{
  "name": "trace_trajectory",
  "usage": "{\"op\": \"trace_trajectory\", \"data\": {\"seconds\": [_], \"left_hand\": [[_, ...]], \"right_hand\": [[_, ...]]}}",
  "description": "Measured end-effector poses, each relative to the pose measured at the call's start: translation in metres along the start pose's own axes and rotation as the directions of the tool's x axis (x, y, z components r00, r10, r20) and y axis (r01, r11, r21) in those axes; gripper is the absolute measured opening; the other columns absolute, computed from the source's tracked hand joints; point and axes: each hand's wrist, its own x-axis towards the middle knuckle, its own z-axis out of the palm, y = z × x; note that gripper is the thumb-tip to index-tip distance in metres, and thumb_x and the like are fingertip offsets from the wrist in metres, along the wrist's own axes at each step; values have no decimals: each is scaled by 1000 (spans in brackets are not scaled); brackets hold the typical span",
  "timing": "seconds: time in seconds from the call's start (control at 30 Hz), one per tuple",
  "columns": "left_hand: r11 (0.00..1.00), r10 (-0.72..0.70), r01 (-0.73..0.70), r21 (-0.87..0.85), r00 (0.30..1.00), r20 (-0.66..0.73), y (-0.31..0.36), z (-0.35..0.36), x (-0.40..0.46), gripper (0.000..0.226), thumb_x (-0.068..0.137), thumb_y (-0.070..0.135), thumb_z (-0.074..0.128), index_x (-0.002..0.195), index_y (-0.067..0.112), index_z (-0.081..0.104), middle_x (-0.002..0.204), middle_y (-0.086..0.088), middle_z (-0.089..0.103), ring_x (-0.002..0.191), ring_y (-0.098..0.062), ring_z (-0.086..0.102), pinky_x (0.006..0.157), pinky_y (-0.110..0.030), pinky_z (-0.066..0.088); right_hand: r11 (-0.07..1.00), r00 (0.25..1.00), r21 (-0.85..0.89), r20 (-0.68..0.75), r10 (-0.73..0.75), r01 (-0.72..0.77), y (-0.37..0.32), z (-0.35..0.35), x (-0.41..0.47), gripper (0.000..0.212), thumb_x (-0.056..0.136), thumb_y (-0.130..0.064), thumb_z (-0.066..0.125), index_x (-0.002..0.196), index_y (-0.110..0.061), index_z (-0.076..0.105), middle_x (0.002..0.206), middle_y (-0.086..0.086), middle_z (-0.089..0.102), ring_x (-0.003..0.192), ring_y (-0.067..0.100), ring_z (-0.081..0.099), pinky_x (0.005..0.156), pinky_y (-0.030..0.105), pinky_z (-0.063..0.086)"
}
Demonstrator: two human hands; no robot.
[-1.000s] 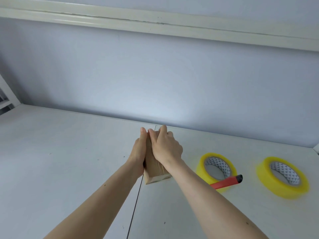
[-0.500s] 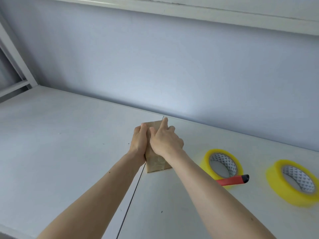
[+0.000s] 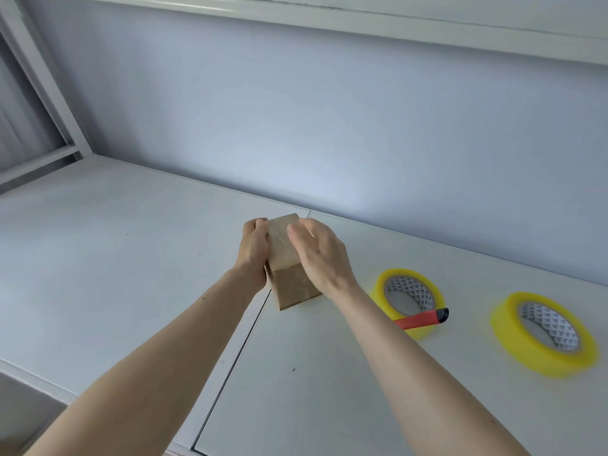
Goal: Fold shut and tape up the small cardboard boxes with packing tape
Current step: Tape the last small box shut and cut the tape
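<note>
A small brown cardboard box (image 3: 291, 284) stands on the white table (image 3: 131, 258), its top closed. My left hand (image 3: 253, 255) grips the box's left side, with fingers curled over the top left edge. On the right, my right hand (image 3: 320, 255) lies against the box's right side and top edge with fingers fairly straight. Two yellow rolls of packing tape lie to the right, the near roll (image 3: 408, 304) beside my right forearm and the far roll (image 3: 544, 334) toward the right edge.
A red utility knife with a black tip (image 3: 422, 319) rests across the near tape roll. A seam between two table panels (image 3: 243, 337) runs under the box. The pale wall (image 3: 329, 126) rises just behind the table, and a white frame post (image 3: 49, 87) stands at the far left.
My right hand slid off the top of the box toward its right side, uncovering the top face. The camera view shifted slightly; the box stays in place.
</note>
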Motion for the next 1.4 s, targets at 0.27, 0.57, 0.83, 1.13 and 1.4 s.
{"op": "trace_trajectory", "data": {"seconds": [0.27, 0.57, 0.83, 1.13, 1.4], "left_hand": [[983, -133, 146, -109, 984, 121, -3, -1, -45, 81, 98, 71, 27, 83, 12, 80, 86, -14, 76, 74, -29, 73, 71, -38, 53], [988, -101, 113, -104, 988, 119, -18, 3, -39, 72, 103, 51, 24, 67, 17, 75, 66, -6, 70, 61, -23, 69, 68, -36, 50], [993, -70, 78, -87, 993, 90, -9, 0, -60, 41, 98, 47, 40, 96, 14, 65, 67, -4, 70, 60, -23, 66, 69, -35, 53], [974, 223, -223, -29, 975, -9, 6, -58, -110, 38, 102, 56, 34, 124, 36, 57, 112, -3, 73, 93, -29, 74, 83, -55, 59], [936, 344, -351, 6, 915, -209, -3, -132, -168, 58, 96, 75, 11, 130, 54, 53, 130, 13, 66, 121, -7, 62, 105, -38, 48]], "right_hand": [[937, 963, -349, -251, -101, 7, -22, 9, -12, 51, 94, -68, 44, 94, -21, 62, 102, -5, 65, 91, 24, 64, 70, 32, 36], [893, 937, -446, -334, -106, -58, -23, 19, -9, 52, 102, -58, 31, 99, -15, 61, 104, 3, 59, 84, 32, 64, 65, 33, 34], [990, 970, -118, -238, 44, -74, -38, 6, -23, 48, 101, -37, 46, 145, -18, 42, 136, 7, 59, 121, 28, 56, 93, 35, 40], [992, 994, 84, 63, 89, -94, -86, 27, -40, 68, 94, -43, 56, 152, -17, 32, 145, 5, 38, 136, 22, 38, 101, 37, 41], [895, 945, -383, 307, -110, 228, -148, 110, -85, 57, 100, -63, 14, 155, -47, 14, 154, 12, 12, 134, 32, 26, 89, 44, 36]]}}
